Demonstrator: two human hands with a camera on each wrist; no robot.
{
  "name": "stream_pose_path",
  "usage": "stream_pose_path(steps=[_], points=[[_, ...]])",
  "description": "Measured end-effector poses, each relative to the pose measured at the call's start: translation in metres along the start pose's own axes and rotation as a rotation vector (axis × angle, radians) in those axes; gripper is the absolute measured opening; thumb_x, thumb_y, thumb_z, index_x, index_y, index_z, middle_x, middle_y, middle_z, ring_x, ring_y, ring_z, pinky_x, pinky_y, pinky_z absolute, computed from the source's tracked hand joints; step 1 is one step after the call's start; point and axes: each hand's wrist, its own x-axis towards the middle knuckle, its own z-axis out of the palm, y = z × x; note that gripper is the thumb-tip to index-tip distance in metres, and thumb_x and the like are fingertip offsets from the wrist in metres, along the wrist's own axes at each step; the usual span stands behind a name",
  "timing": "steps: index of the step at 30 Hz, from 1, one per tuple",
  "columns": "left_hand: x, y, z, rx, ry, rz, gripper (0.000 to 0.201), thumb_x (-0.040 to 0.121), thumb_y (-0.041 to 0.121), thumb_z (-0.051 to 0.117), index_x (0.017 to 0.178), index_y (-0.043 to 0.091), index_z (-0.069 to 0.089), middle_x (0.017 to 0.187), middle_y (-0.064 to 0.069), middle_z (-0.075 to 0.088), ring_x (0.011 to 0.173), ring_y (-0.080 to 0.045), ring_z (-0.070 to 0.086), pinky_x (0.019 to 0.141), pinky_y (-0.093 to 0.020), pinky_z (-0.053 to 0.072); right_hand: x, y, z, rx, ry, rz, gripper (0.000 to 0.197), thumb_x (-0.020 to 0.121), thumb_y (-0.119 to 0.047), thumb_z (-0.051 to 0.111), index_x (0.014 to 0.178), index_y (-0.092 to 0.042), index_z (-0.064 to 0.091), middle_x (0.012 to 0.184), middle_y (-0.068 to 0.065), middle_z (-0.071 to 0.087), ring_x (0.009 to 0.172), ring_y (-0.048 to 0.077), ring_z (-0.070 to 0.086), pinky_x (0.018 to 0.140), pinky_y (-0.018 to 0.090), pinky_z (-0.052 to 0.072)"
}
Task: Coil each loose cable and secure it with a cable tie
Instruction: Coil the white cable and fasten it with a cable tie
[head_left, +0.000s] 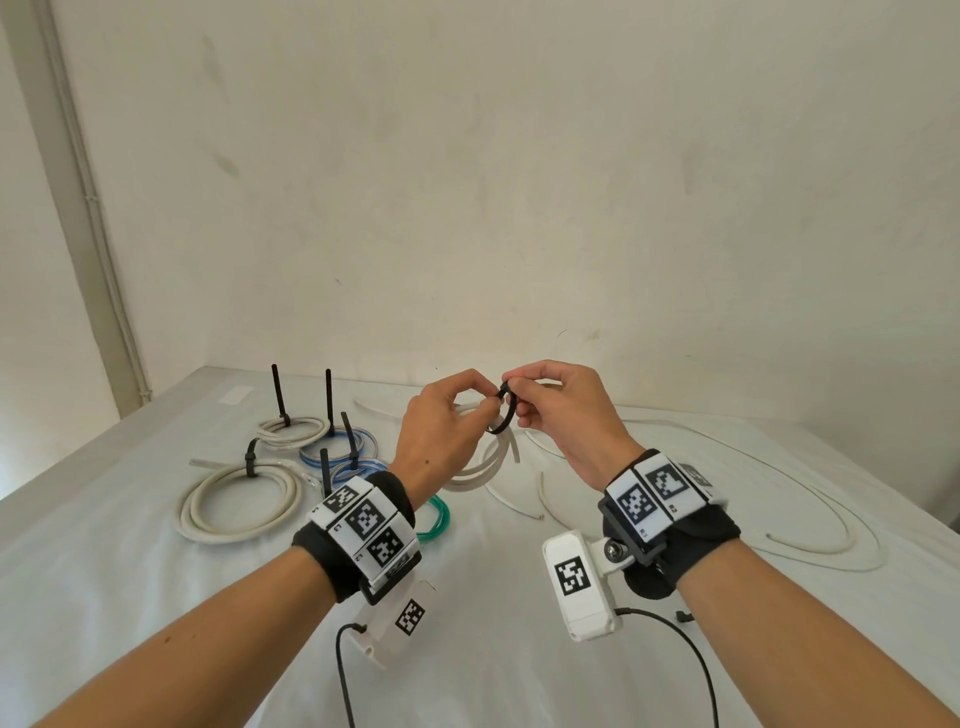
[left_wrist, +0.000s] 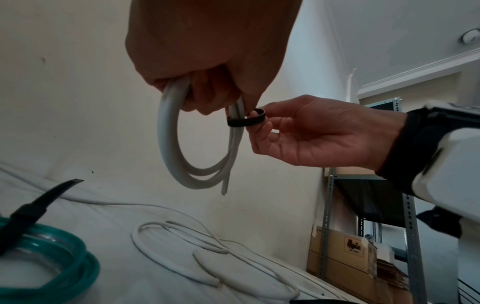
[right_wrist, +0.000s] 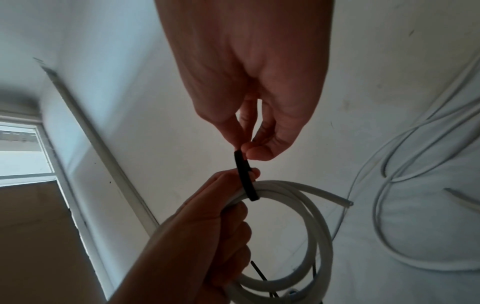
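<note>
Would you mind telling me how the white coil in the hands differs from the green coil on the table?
The white coil hangs in the air, gripped by the left hand; the green coil lies on the table. The white coil's black tie is an open loop pinched by the right hand; the green coil's tie is already cinched. Both are coiled.

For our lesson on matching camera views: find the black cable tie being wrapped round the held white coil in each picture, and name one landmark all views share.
Head view: black cable tie sits mid-frame between the left hand and right hand.
Left wrist view: tie is centre, looped round the white coil, pinched by the right hand.
Right wrist view: tie is centre, crossing the coil's top.
Shared landmark: the white coil.
</note>
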Motion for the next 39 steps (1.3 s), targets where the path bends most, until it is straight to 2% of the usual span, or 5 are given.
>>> stream_pose_path(steps=[5, 12, 19, 30, 39], points=[[0.0, 0.001, -0.002, -0.115, -0.015, -0.026, 0.01, 0.092, 0.021, 0.069, 0.084, 0.018, 0.073, 0.054, 0.009, 0.06, 0.044, -0.007, 0.034, 0.047, -0.018, 0.028, 0.0, -0.005, 0.0, -0.363, 0.033, -0.169, 0.007, 0.094, -0.025, 0.073, 0.09, -0.021, 0.078, 0.082, -0.004, 0.076, 0.073, 0.009, 0.069, 0.071, 0.021, 0.057], [0.003, 0.003, -0.005, -0.41, -0.159, -0.259, 0.014, 0.1, 0.027, 0.064, 0.1, 0.017, 0.073, 0.056, 0.008, 0.039, 0.047, -0.01, 0.028, 0.044, -0.02, 0.024, 0.002, -0.007, 0.002, -0.556, 0.035, -0.369, 0.008, 0.095, -0.012, 0.07, 0.089, -0.016, 0.073, 0.082, -0.01, 0.072, 0.079, -0.001, 0.067, 0.07, 0.006, 0.047], [0.002, 0.012, -0.006, -0.459, -0.215, -0.305, 0.02, 0.102, 0.031, 0.063, 0.108, 0.017, 0.077, 0.055, 0.007, 0.035, 0.046, -0.01, 0.024, 0.044, -0.021, 0.021, -0.002, 0.007, 0.006, -0.716, 0.081, -0.428, 0.008, 0.103, -0.018, 0.055, 0.095, -0.018, 0.056, 0.078, 0.003, 0.072, 0.074, 0.025, 0.066, 0.068, 0.044, 0.055], [0.0, 0.013, -0.003, -0.506, -0.152, -0.399, 0.036, 0.085, 0.04, 0.082, 0.103, 0.009, 0.077, 0.057, 0.007, 0.031, 0.046, -0.011, 0.023, 0.049, -0.025, 0.019, -0.006, -0.004, -0.001, -0.757, 0.066, -0.401, 0.009, 0.101, -0.021, 0.056, 0.094, -0.024, 0.061, 0.074, -0.005, 0.073, 0.068, 0.022, 0.063, 0.071, 0.042, 0.055], [-0.001, 0.016, -0.004, -0.443, -0.151, -0.38, 0.018, 0.089, 0.025, 0.076, 0.1, 0.01, 0.074, 0.052, 0.011, 0.044, 0.044, -0.01, 0.024, 0.046, -0.025, 0.019, -0.009, -0.004, -0.001, -0.682, 0.056, -0.423, 0.009, 0.1, -0.021, 0.06, 0.092, -0.025, 0.06, 0.09, -0.01, 0.07, 0.08, 0.018, 0.069, 0.079, 0.046, 0.057]])
